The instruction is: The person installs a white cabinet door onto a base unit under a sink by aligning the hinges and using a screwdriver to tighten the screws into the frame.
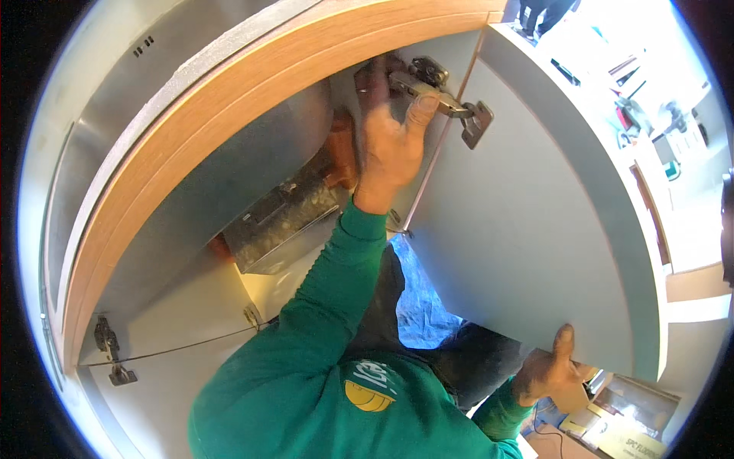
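A light grey cabinet door (520,206) with a pale edge stands swung out to the right of the cabinet. At its upper corner, a metal hinge (436,96) joins it to the cabinet's side. My left hand (390,138) reaches up inside, its thumb against the hinge arm and its fingers behind it, partly in shadow. Low on the right, my right hand (552,372) grips the door's bottom edge, thumb on the near face; its other fingers are partly hidden.
A wood-coloured countertop edge (222,76) curves over the cabinet. Inside are a brown pipe (342,145) and a dark metallic box (283,218). Another door hinge (113,352) shows at the lower left. Boxes (612,428) stand at the lower right; blue sheeting (420,298) lies below.
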`<control>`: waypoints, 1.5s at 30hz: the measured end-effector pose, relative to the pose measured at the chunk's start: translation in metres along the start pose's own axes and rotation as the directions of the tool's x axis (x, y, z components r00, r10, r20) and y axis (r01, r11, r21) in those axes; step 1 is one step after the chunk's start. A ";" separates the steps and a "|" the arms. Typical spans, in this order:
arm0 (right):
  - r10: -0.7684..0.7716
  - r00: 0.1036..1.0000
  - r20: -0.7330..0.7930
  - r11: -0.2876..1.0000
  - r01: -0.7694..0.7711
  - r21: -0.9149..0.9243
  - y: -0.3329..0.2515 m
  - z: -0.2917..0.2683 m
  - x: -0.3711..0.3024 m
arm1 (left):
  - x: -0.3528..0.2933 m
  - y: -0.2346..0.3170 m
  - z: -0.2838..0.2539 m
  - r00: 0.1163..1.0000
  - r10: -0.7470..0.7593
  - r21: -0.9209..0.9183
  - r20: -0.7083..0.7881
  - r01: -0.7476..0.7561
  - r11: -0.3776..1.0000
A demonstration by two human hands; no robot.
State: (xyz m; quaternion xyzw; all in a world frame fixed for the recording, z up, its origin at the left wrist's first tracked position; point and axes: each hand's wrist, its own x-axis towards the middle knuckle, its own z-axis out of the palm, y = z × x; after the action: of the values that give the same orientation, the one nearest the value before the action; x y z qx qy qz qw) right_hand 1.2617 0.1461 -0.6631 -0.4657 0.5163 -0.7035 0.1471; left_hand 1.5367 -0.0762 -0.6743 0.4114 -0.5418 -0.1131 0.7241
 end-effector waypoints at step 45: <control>-0.023 0.999 -0.033 0.978 0.030 0.208 0.031 -0.033 0.010 | 0.005 0.040 0.003 0.978 -0.177 0.045 -0.110 0.183 0.982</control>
State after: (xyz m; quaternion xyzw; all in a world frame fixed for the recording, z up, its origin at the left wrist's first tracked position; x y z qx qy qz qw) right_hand 1.2212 0.1454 -0.6859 -0.4438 0.4354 -0.7627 0.1779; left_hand 1.5248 -0.0555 -0.6419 0.4839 -0.4663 -0.1415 0.7269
